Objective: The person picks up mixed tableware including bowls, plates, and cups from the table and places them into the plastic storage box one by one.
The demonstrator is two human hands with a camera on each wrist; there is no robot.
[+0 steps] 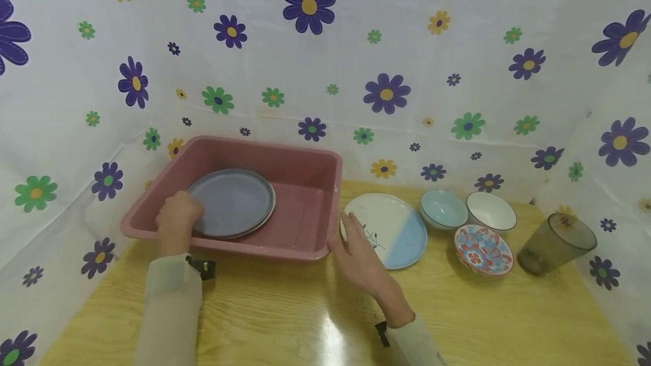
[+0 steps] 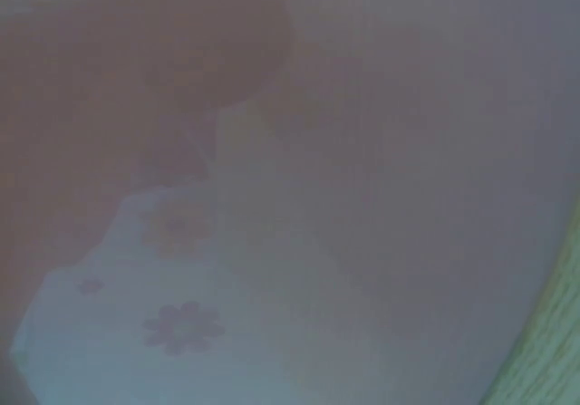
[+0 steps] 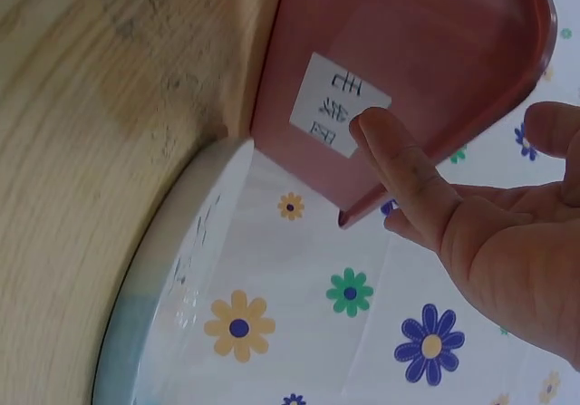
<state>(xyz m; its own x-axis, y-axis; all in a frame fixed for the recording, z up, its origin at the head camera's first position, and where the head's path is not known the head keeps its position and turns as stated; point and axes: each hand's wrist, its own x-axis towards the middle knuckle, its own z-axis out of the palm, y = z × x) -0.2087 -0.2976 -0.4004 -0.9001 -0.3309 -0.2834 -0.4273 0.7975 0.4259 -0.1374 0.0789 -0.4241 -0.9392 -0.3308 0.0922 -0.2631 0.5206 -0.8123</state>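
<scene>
A round grey-blue plate (image 1: 231,202) lies inside the pink basin (image 1: 333,185), with the pale rim of another plate (image 1: 265,220) showing beneath it. My left hand (image 1: 178,216) reaches over the basin's near rim and grips the grey-blue plate at its left edge; the fingertips are hidden. The left wrist view is too blurred to add detail. My right hand (image 1: 358,258), fingers extended, is beside the basin's right end and overlaps a white-and-blue plate (image 1: 407,236) on the table. In the right wrist view, a white label (image 3: 337,104) with writing sits on the basin wall near the fingers.
Right of the white-and-blue plate stand a light blue bowl (image 1: 443,208), a white bowl (image 1: 490,209) and a red-and-blue patterned bowl (image 1: 483,249). A smoky glass tumbler (image 1: 554,244) stands farther right. Flower-printed cloth (image 1: 325,61) surrounds the wooden table (image 1: 285,309).
</scene>
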